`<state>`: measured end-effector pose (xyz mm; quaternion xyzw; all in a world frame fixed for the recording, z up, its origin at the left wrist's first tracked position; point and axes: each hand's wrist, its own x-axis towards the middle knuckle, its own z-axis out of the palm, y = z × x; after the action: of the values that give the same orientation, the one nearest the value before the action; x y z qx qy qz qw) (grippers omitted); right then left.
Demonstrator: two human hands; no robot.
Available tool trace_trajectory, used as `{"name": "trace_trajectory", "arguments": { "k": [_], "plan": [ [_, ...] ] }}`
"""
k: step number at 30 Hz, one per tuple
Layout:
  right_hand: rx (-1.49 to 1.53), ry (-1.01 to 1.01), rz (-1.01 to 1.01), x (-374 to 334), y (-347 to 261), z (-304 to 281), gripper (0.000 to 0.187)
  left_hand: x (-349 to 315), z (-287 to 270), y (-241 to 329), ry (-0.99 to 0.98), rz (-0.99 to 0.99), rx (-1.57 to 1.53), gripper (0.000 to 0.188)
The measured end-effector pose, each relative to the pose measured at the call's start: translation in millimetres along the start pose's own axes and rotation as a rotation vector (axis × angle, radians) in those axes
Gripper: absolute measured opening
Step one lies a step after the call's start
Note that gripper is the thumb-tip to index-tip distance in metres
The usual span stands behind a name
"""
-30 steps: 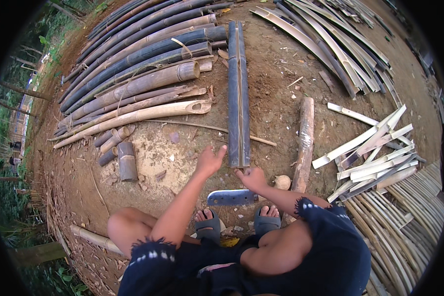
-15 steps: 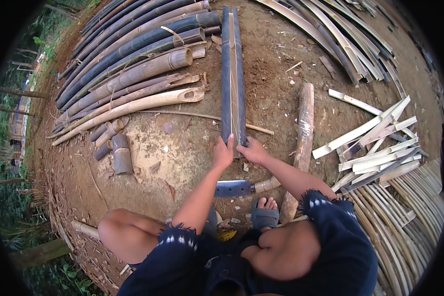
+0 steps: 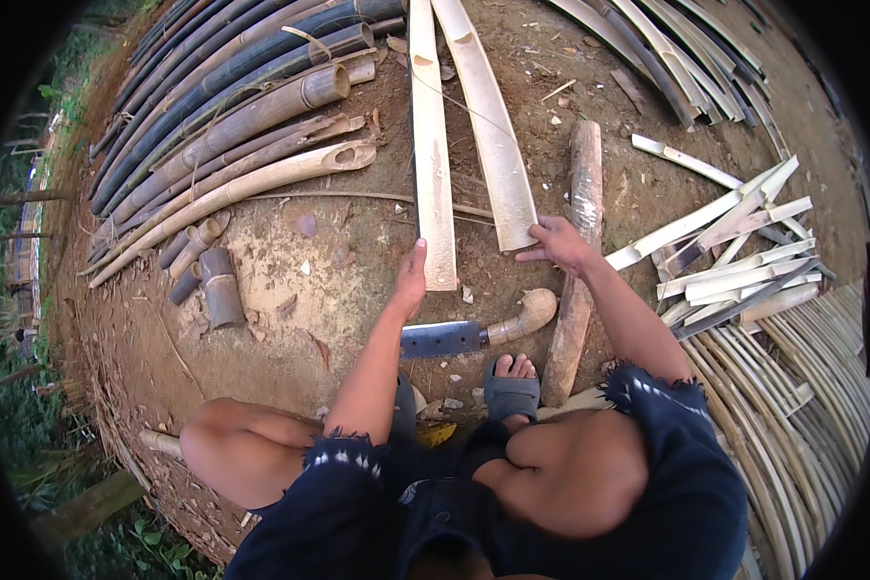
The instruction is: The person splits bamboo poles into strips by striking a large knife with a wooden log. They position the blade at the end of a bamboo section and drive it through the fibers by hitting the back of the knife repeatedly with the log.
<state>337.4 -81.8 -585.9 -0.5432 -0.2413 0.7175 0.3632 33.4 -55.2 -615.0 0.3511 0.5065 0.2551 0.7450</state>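
Two long halves of a split bamboo stem point away from me, their pale inner faces showing. My left hand is closed on the outer edge of the left bamboo half near its near end. The right bamboo half slants off to the right, apart from the left one at the near end. At its near corner my right hand has its fingers spread, the tips at or touching the edge. A machete with a dark blade and a curved light handle lies on the ground just below the hands.
A stripped log lies right of the machete. Whole bamboo poles are stacked at far left, short cut pieces below them. Split strips and a row of thin slats lie at right. My sandalled foot is near the handle.
The two bamboo halves, held together before, have come apart and turned their pale insides up. My left hand moved left with one half; my right hand moved right and its fingers spread.
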Motion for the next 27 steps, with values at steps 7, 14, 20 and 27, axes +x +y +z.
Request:
{"name": "trace_trajectory", "arguments": {
  "k": [7, 14, 20, 27],
  "plan": [
    [-0.108, 0.009, -0.056, -8, -29, -13, 0.037, -27, -7, 15, -0.076, -0.010, -0.168, 0.073],
    [-0.859, 0.338, -0.191, -13, -62, -75, 0.026, -48, -58, 18, 0.073, -0.022, 0.125, 0.069],
    [-1.435, 0.634, -0.476, -28, -130, -112, 0.023, -67, -125, 47, 0.287, 0.202, 0.996, 0.060],
    [-1.832, 0.575, -0.359, -15, -187, -184, 0.021, -110, -167, 107, 0.378, 0.050, 1.333, 0.059]
  ]
}}
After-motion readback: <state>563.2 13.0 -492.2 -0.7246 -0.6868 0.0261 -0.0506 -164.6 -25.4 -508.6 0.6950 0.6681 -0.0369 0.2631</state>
